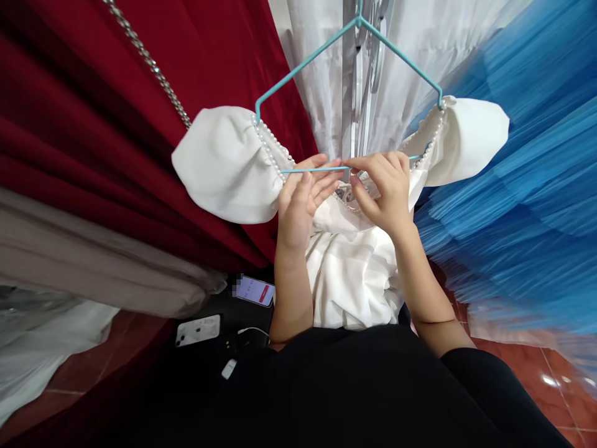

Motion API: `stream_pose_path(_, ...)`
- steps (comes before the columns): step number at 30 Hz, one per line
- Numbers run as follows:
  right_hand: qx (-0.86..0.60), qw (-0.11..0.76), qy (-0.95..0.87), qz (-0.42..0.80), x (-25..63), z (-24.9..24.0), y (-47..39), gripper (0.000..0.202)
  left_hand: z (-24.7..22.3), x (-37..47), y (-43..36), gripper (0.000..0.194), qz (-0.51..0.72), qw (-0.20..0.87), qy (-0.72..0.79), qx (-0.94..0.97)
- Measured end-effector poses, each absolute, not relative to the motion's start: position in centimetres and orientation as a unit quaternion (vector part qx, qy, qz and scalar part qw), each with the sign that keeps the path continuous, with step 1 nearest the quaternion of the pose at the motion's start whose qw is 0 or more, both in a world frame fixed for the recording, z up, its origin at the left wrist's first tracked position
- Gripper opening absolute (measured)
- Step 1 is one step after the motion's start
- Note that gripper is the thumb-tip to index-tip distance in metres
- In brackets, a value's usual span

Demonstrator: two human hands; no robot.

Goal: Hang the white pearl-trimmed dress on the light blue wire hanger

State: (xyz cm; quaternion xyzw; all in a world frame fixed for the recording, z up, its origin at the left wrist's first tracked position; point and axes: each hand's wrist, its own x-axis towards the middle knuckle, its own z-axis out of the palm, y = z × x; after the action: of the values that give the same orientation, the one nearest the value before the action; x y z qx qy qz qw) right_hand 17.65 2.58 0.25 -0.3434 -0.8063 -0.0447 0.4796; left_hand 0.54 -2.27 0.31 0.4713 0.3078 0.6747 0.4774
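A white dress [354, 267] with puffed sleeves and pearl-beaded edging hangs on a light blue clothes hanger [308, 60] in front of me. My left hand [301, 202] is open, palm turned up and fingers stretched behind the hanger's lower bar, its thumb just below the bar. My right hand [385, 190] has its index finger and thumb closed around the same bar, near the left fingertips. The left puff sleeve [228, 165] and the right puff sleeve [480, 142] spread out to either side. My right hand hides part of the bar.
Red fabric [224, 50] with a beaded chain [149, 59] hangs at left, blue tulle [527, 205] at right. White curtains [420, 56] and a metal pole are behind. A lit phone [254, 290], a white phone [198, 330] and a cable lie on a black surface below.
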Motion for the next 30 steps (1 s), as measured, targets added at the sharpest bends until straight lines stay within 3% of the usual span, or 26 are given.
stream_pose_path(4,-0.328,0.487,-0.807,-0.066,17.7,0.0,2.8,0.026,2.5,-0.2,-5.2,0.032,0.649,0.382,0.395,0.526)
stream_pose_path(8,-0.333,0.49,-0.804,-0.057,17.6,-0.4,2.9,0.029,4.9,-1.1,-4.8,0.007,0.816,0.069,0.31,0.483)
stream_pose_path(11,-0.344,0.482,-0.805,-0.043,17.7,-0.4,2.9,0.031,5.5,-2.7,-2.5,0.033,0.761,-0.089,0.33,0.551)
stream_pose_path(13,-0.352,0.475,-0.805,-0.039,17.9,-0.3,2.9,0.031,5.2,-3.7,-0.7,0.057,0.698,-0.092,0.391,0.593)
stream_pose_path(15,-0.361,0.467,-0.806,-0.04,18.1,-0.2,3.0,0.032,4.9,-4.5,1.0,0.062,0.686,-0.03,0.421,0.592)
stream_pose_path(19,-0.371,0.46,-0.805,-0.047,18.6,0.0,3.3,0.033,4.6,-6.2,2.8,0.039,0.714,0.087,0.421,0.552)
stream_pose_path(26,-0.321,0.46,-0.827,-0.016,19.3,0.4,3.2,0.033,0.4,-11.7,1.6,0.023,0.811,-0.04,0.423,0.402)
stream_pose_path(30,-0.299,0.487,-0.821,0.002,19.0,0.4,2.8,0.033,-2.7,-10.7,0.6,0.016,0.776,0.09,0.443,0.44)
